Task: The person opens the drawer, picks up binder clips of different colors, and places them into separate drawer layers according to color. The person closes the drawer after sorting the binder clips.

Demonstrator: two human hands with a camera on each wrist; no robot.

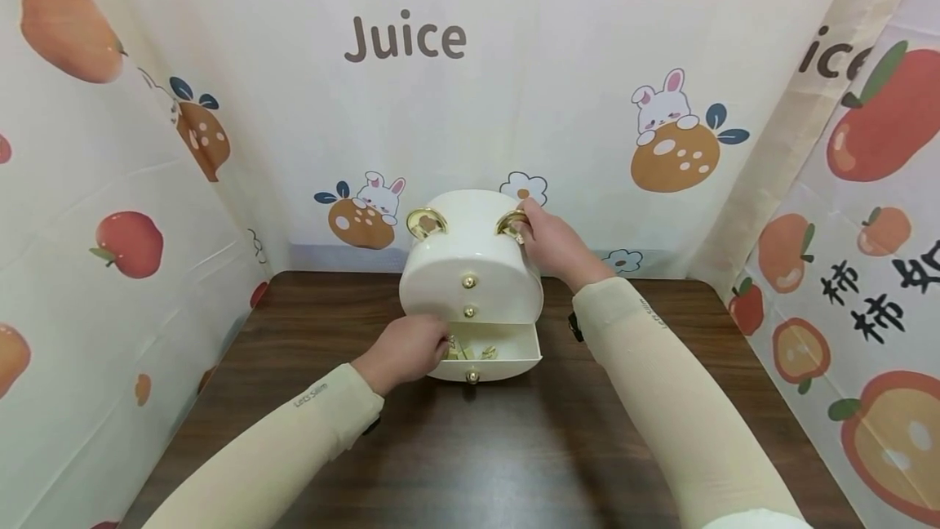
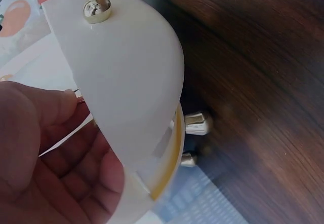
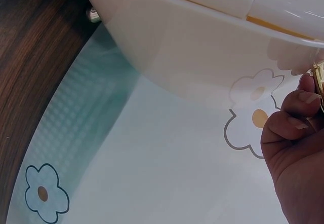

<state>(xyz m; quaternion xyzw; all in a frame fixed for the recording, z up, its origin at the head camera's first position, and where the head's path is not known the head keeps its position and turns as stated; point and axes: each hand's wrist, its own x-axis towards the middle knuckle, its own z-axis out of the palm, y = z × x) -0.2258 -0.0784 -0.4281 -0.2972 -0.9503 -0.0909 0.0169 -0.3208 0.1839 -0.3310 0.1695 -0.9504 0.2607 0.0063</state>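
A white rounded jewelry box (image 1: 470, 247) with gold ears stands at the back of the table, its bottom drawer (image 1: 514, 345) pulled out. Several small gold jewelry pieces (image 1: 488, 353) lie in that drawer. Over the drawer's left side, my left hand (image 1: 411, 347) pinches a small thin metal piece (image 2: 79, 99) between thumb and finger; its exact kind is mostly hidden. With curled fingers my right hand (image 1: 554, 245) holds the gold ear (image 1: 510, 222) at the box's upper right. The other gold ear (image 1: 426, 223) is untouched.
Round gold knobs (image 1: 469, 282) sit on the drawer fronts. The dark wooden table (image 1: 470, 447) extends in front of the box. A printed cloth (image 1: 470, 121) hangs close behind it, and more cloth hangs on both sides.
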